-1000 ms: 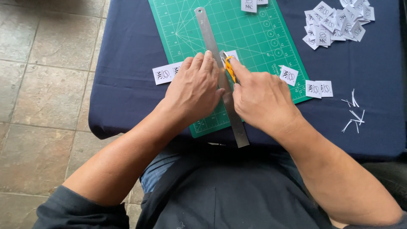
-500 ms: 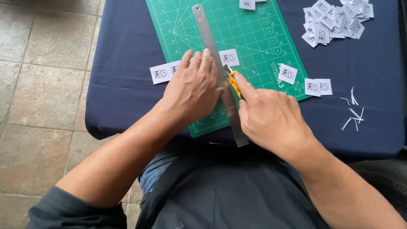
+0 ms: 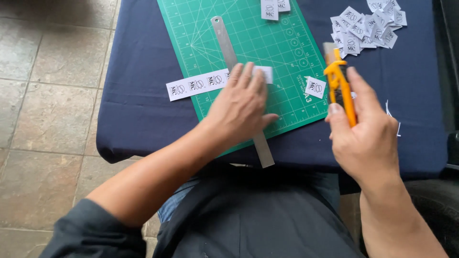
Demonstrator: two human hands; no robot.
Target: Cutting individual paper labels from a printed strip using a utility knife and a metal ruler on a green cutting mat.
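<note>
Our left hand point(image 3: 240, 107) lies flat on the ruler point(image 3: 224, 40), hiding its middle and part of the strip point(image 3: 197, 84) beneath it. We see the strip, white with dark printed marks, reaching from the navy bench point(image 3: 138, 105) onto the green mat point(image 3: 267, 43). Our right hand point(image 3: 368, 138) has its grip closed around the orange knife point(image 3: 340, 81), raised above the bench right of the mat, covering a label there.
</note>
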